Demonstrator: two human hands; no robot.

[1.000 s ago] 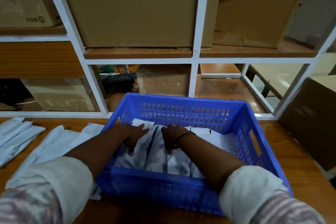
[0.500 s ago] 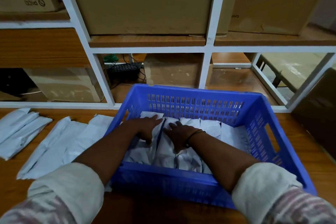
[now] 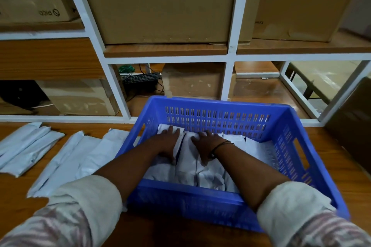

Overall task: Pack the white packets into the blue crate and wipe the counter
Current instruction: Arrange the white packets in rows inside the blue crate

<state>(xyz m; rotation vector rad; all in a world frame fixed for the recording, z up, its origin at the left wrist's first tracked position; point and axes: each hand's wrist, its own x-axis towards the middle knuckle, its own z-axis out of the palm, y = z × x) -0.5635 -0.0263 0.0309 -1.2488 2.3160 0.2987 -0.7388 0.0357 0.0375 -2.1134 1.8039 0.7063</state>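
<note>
A blue crate (image 3: 289, 146) stands on the wooden counter (image 3: 20, 206) and holds several white packets (image 3: 208, 176) laid side by side. Both my hands are inside it. My left hand (image 3: 167, 142) lies flat on the leftmost packet with its fingers straight. Beside it, my right hand (image 3: 204, 144) presses flat on a middle packet, a dark band round its wrist. More white packets (image 3: 66, 164) lie on the counter left of the crate, and another group of white packets (image 3: 26, 146) lies at the far left.
A white-framed shelf unit (image 3: 230, 54) rises right behind the counter, loaded with large cardboard boxes (image 3: 160, 2). A dark keyboard (image 3: 140, 80) and cables sit in a lower bay. A brown box (image 3: 353, 124) stands at the right edge.
Both hands have slid forward over the packets toward the crate's far wall, and their fingers have flattened. The view has tilted down and shifted slightly.
</note>
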